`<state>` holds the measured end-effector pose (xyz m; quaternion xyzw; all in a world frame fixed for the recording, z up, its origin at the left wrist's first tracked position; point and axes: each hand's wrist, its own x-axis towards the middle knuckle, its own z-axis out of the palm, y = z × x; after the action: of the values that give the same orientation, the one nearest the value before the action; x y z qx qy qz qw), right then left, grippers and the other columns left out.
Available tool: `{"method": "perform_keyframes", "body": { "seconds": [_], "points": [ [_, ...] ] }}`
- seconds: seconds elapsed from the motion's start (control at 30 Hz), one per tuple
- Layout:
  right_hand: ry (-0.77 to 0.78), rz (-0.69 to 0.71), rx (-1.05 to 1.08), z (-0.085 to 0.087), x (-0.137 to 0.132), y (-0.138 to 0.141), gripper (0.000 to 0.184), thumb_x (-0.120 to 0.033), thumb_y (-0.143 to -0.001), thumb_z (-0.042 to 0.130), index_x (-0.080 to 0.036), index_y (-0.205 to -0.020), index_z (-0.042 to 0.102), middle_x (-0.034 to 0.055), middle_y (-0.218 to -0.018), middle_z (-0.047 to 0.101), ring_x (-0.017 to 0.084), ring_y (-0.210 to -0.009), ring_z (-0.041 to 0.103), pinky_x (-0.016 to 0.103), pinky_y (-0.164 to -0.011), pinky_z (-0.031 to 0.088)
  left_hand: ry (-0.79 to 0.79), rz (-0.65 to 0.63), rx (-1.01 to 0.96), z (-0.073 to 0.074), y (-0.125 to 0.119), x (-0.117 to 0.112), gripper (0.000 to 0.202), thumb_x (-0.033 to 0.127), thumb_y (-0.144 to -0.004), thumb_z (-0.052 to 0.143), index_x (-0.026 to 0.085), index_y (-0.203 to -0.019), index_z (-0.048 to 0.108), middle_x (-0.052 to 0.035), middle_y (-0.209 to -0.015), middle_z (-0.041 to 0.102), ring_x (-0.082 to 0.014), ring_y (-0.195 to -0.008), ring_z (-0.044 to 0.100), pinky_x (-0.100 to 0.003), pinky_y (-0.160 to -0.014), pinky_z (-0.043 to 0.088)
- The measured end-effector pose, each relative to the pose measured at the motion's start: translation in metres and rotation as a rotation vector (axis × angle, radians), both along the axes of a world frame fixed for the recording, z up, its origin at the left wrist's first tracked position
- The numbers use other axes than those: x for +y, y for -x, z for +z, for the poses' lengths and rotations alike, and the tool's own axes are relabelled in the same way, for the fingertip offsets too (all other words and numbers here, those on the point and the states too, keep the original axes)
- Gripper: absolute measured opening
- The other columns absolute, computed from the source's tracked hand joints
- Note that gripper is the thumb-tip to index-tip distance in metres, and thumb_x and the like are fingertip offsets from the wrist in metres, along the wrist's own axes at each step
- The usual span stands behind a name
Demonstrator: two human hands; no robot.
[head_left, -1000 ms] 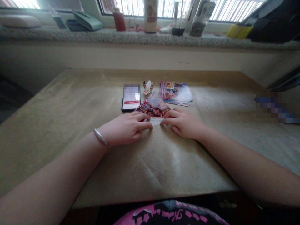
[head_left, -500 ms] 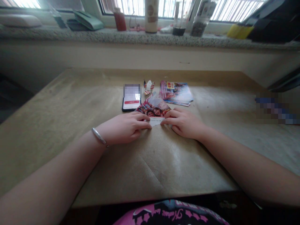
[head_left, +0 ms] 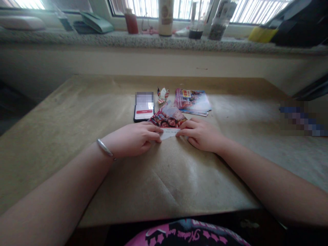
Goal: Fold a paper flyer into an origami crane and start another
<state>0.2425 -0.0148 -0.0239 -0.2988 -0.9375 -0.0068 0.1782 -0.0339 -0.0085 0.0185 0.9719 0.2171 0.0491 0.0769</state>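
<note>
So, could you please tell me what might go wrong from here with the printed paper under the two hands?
The left hand and right hand both touch the printed paper, so uneven pressure might skew or crease it. Its left corner lies close to the smartphone, which a slide could nudge. The small folded paper piece just beyond might get brushed aside.

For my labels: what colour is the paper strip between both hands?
The paper strip is white with faint print, best seen in the head view.
</note>
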Motion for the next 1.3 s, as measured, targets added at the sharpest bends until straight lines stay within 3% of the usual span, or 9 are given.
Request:
{"method": "perform_keyframes", "body": {
  "seconds": [0.2,0.6,0.87,1.07,1.3],
  "points": [
    [0.0,-0.007,-0.007,0.0,0.0,0.0,0.036,-0.009,-0.079,0.049,-0.023,-0.105,0.069,0.0078,-0.105,0.065,0.021,-0.095,0.054,0.036,-0.083,0.045,0.0,-0.056,-0.02,0.001,0.002,0.003,0.034,0.008,-0.081,0.044,0.022,-0.097,0.071,-0.0043,-0.118,0.065,-0.0178,-0.105,0.06,-0.032,-0.094,0.049],
    [-0.049,-0.027,-0.128,0.002,-0.006,0.004,0.033,-0.014,-0.085,0.047,-0.022,-0.11,0.066,0.0089,-0.11,0.063,0.022,-0.098,0.053,0.035,-0.08,0.044,0.135,0.013,0.04,0.008,0.011,0.008,0.034,0.01,-0.08,0.045,0.024,-0.092,0.073,-0.0007,-0.117,0.066,-0.0157,-0.108,0.06,-0.03,-0.099,0.045],
    [-0.023,-0.045,-0.162,0.005,-0.013,0.015,0.037,-0.018,-0.087,0.048,-0.028,-0.119,0.062,0.008,-0.112,0.061,0.023,-0.1,0.052,0.035,-0.08,0.043,0.098,0.036,0.075,0.007,0.003,0.002,0.039,0.016,-0.082,0.049,0.028,-0.113,0.068,-0.0044,-0.114,0.062,-0.0191,-0.104,0.057,-0.034,-0.098,0.044],
    [-0.03,-0.087,-0.183,0.008,-0.01,0.006,0.037,-0.017,-0.087,0.047,-0.027,-0.118,0.064,0.0078,-0.113,0.062,0.024,-0.101,0.054,0.035,-0.08,0.044,0.175,0.036,0.035,0.004,0.008,0.008,0.035,0.015,-0.085,0.047,0.029,-0.107,0.071,-0.0028,-0.115,0.062,-0.017,-0.105,0.057,-0.031,-0.1,0.042],
    [-0.019,-0.009,-0.115,0.008,0.0,-0.009,0.036,-0.015,-0.091,0.042,-0.023,-0.112,0.07,0.0079,-0.103,0.067,0.02,-0.092,0.057,0.033,-0.081,0.047,0.22,0.009,-0.007,-0.002,0.016,0.017,0.034,0.016,-0.087,0.046,0.028,-0.104,0.073,-0.0019,-0.117,0.062,-0.0151,-0.106,0.057,-0.028,-0.101,0.04]
  ]
}}
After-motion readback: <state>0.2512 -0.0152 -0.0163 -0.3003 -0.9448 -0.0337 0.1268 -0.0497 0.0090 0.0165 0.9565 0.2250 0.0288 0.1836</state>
